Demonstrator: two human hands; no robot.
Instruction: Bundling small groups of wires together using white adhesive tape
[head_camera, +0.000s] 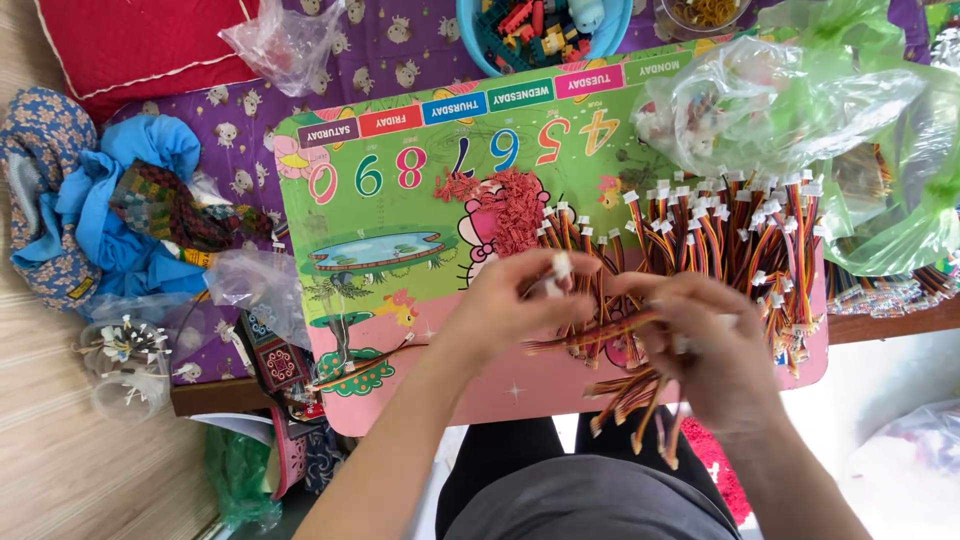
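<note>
Holding bundle of thin wire leads (590, 338) between left hand (505, 305) and right hand (700, 345), both closed on it; light, floppy, tangle-prone; best gripped mid-bundle, clear of white connectors (560, 268).

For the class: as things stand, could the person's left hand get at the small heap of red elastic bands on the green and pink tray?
Probably yes. The left hand sits just below the heap of red elastic bands with bare tray between, though it already pinches a white-plugged wire bundle.

Arms: bare to the elbow, no sleeves in view.
Left hand (500, 305): no rings or watch seen.
Right hand (705, 345): likewise.
Legs: black trousers.
</note>
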